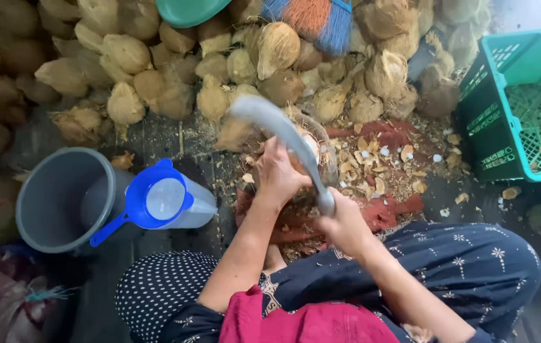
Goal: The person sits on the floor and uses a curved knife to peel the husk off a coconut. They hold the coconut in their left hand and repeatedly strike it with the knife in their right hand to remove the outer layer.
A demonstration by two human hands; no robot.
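My right hand [341, 223] grips the handle of a long curved grey blade [281, 130], which rises up and to the left, blurred with motion. My left hand [277, 173] holds a husked coconut [310, 147] steady on a red cloth [385, 213] in front of my knees. The blade crosses above the coconut and my left hand. Most of the coconut is hidden by the hand and blade.
A heap of husked brown coconuts [175, 70] fills the back. Left stand a grey bucket [60, 197] and a blue strainer [156, 200] on a clear jug. A green crate [518, 108] is at right. Shell chips [385, 166] litter the floor. A broom [315, 19] lies at the top.
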